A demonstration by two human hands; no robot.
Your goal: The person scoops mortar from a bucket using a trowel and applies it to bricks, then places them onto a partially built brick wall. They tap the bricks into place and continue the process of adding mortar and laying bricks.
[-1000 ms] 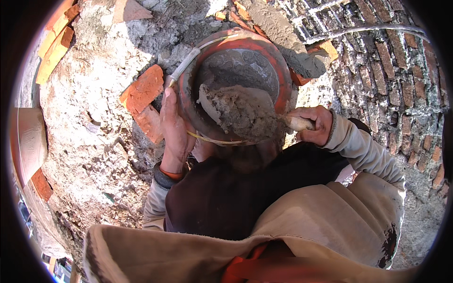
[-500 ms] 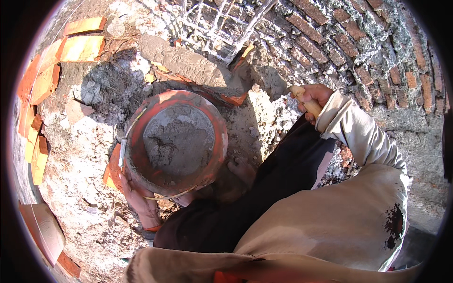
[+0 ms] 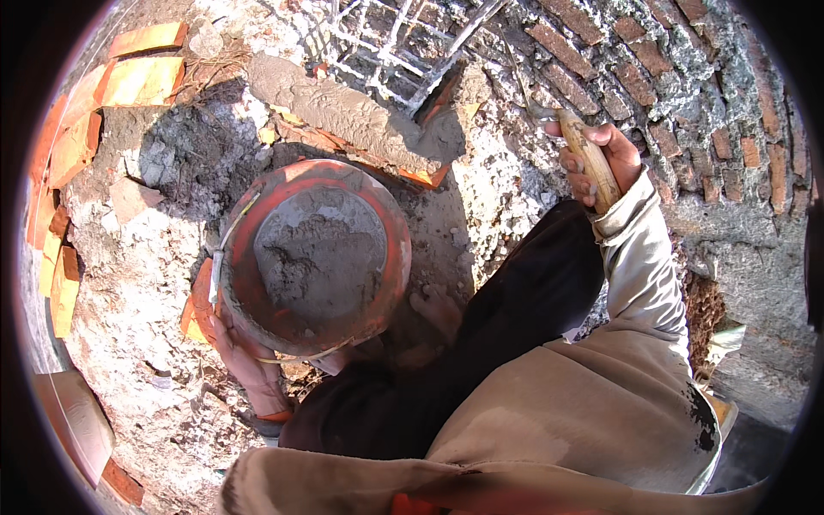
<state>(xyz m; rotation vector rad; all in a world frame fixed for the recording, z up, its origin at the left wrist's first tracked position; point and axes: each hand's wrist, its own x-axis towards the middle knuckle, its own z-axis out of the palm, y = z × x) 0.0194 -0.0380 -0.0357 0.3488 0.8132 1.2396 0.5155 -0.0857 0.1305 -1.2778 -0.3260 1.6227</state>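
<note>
1. Head view: your left hand (image 3: 236, 348) grips the rim of the orange mortar pan (image 3: 313, 257), which sits on rubble below the mortar-covered brick (image 3: 343, 116).
2. Your right hand (image 3: 596, 159) is clenched around the wooden trowel handle (image 3: 590, 159), upper right, against the brick wall (image 3: 687, 77).

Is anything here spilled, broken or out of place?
Yes: the orange pan of mortar has a worn, mortar-crusted rim, and broken brick pieces lie scattered on the rough ground. Nothing looks freshly spilled.
</note>
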